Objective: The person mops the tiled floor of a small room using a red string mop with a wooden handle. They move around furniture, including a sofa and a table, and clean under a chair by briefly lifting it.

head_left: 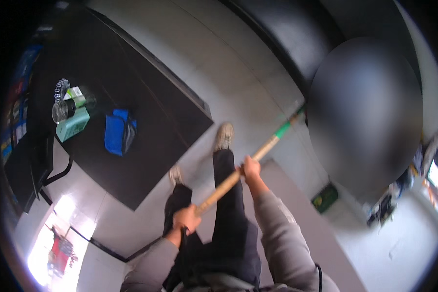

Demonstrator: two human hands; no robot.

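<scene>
A long pale wooden pole with a green sleeve slants across in front of my legs, from lower left to upper right. Its lower end sits in my left hand, whose fingers are wrapped round it. Farther up the shaft, my right hand is closed on it too. Past the green sleeve the far end is smeared and reaches low beside dark padded furniture; what kind of head it carries, I cannot make out.
On the left stands a black table bearing a blue pouch, a teal box and a clear jar. A black chair is beside it. A large dark grey rounded shape fills the right, near a small green object.
</scene>
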